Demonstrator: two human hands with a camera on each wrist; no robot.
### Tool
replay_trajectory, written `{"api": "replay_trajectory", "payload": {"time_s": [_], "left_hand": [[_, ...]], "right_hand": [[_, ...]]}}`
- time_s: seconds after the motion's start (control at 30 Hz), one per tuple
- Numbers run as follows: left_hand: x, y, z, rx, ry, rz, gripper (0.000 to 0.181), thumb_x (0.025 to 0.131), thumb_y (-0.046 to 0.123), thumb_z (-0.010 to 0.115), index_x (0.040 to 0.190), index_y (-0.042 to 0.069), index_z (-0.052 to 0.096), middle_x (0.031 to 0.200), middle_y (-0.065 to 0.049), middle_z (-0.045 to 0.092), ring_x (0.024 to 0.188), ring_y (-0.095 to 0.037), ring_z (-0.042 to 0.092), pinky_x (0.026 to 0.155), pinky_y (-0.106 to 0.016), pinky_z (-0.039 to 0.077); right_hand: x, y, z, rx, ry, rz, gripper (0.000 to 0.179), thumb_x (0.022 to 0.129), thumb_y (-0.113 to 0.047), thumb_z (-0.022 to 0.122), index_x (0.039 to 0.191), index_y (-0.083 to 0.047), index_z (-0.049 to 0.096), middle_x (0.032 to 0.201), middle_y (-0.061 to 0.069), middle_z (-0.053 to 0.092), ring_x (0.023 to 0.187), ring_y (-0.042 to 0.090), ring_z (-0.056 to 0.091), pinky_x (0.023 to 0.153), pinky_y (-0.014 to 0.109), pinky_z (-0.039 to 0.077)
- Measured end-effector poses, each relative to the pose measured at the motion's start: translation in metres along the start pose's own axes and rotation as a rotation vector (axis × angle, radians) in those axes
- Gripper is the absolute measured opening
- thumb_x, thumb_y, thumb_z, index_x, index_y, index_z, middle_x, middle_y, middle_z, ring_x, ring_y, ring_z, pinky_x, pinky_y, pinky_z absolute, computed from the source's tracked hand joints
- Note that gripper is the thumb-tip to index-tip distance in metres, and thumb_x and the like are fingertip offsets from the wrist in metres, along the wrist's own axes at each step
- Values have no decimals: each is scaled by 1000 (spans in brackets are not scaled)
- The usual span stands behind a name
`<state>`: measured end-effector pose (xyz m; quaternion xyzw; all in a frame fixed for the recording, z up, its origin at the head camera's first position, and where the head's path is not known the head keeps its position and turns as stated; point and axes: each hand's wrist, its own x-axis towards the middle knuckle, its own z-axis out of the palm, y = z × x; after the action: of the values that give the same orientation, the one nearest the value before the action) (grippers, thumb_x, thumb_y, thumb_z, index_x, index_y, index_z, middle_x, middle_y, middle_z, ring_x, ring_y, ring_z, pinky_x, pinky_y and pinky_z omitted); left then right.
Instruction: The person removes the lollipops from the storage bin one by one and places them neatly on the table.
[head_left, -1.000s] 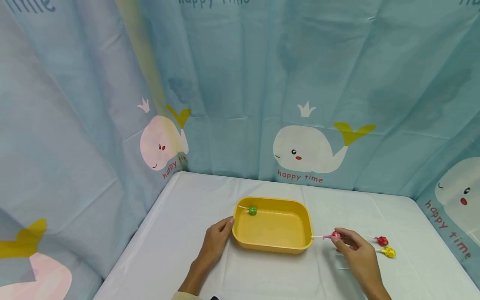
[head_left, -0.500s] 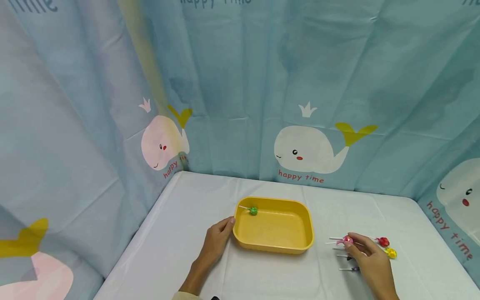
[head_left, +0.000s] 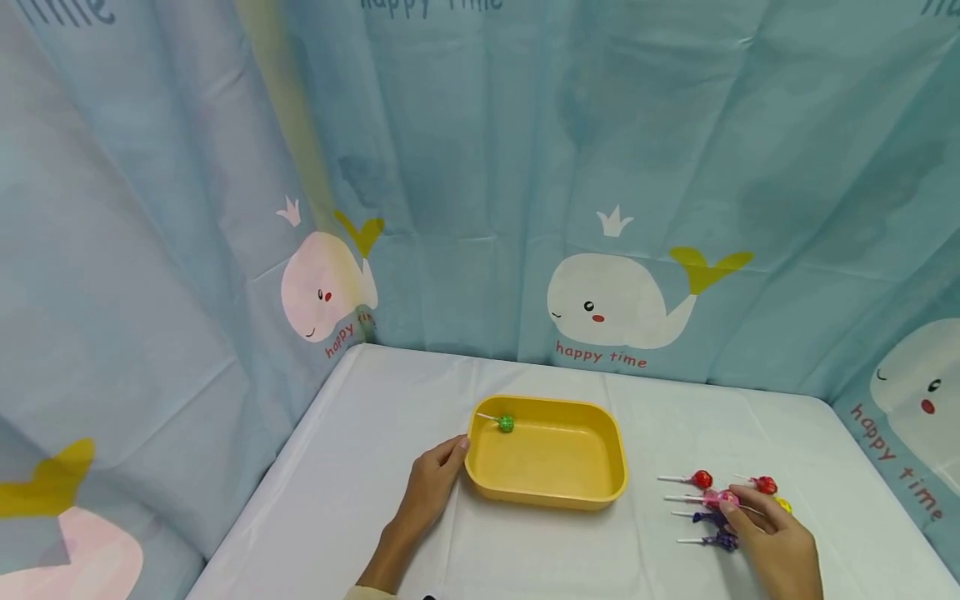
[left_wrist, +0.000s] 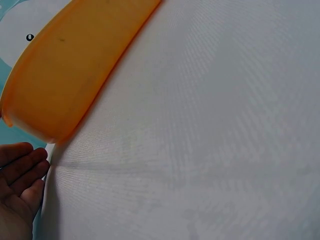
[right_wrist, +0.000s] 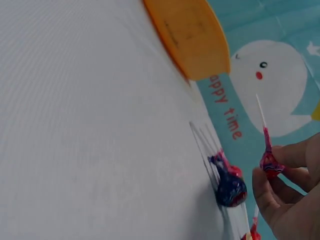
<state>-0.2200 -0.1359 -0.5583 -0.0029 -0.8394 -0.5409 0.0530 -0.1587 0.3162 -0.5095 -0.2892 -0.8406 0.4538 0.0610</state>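
Note:
My left hand (head_left: 432,481) is at the left end of the yellow tray (head_left: 546,493), fingertips right at its rim. In the left wrist view its fingers (left_wrist: 25,165) lie fairly straight just beyond the tray's corner. Inside the tray is a green lollipop (head_left: 506,424), stick to the left. My right hand (head_left: 776,542) pinches a pink lollipop (right_wrist: 270,164) by its wrapped head, between thumb and fingertips, with the white stick pointing away. Below it are purple lollipops (head_left: 723,542), and a red lollipop (head_left: 701,479) lies just behind. The right hand partly covers this group.
Another red lollipop (head_left: 765,484) lies to the right, and a yellow lollipop (head_left: 784,506) is mostly hidden behind the hand. A white cloth (head_left: 570,550) covers the table. Blue whale-print curtains (head_left: 480,283) hang behind and along both sides.
My right hand has moved from beside the tray's right end rightward to the other lollipops, holding the pink lollipop. Red and purple lollipops it had covered now show. The left hand stays put.

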Motion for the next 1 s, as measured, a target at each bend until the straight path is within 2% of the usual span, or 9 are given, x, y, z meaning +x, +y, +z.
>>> {"api": "replay_trajectory", "payload": {"time_s": [0.13,0.27,0.4,0.63,0.9,0.97,1.0], "left_hand": [[1,-1,0,0,-3,2,59,108,57,52,142,13,69,143,-4,69,141,-30,58,120,-52,45],[2,-3,1,-3,-2,5,58,108,58,52,142,14,69,142,-3,69,141,-29,59,120,-51,45],[2,-2,1,-8,-1,7,58,108,58,53,142,14,69,142,-3,69,141,-28,59,120,-50,46],[2,0,0,-8,1,4,59,108,58,53,143,12,69,142,-3,69,141,-28,59,120,-50,46],[2,1,0,-8,0,5,58,108,57,53,143,13,69,142,-3,69,141,-28,59,120,-50,46],[2,1,-1,-9,1,5,58,108,57,53,143,13,68,142,-3,69,141,-28,59,120,-50,46],[1,0,-1,-9,1,2,58,108,57,53,143,13,69,142,-3,69,141,-28,59,120,-50,46]], "right_hand": [[3,9,-6,32,25,39,55,102,-39,73,143,-4,64,131,19,73,71,-11,61,61,15,57],[8,16,-12,-7,51,35,56,103,-40,72,143,-2,64,128,21,74,66,-11,59,58,14,55],[10,22,-20,-27,60,44,55,104,-36,71,143,1,62,122,23,75,65,-5,64,55,14,52],[15,31,-30,-33,68,55,53,105,-29,71,143,6,59,126,28,72,60,-12,58,54,14,54],[23,45,-40,-71,92,68,46,104,-15,71,139,12,58,131,35,65,65,12,71,50,14,52],[24,48,-43,-72,89,103,50,104,-18,72,142,10,57,133,35,65,81,26,75,71,25,63],[24,49,-44,-74,87,121,52,104,-20,72,143,9,56,134,34,64,92,34,75,84,34,64]]}}
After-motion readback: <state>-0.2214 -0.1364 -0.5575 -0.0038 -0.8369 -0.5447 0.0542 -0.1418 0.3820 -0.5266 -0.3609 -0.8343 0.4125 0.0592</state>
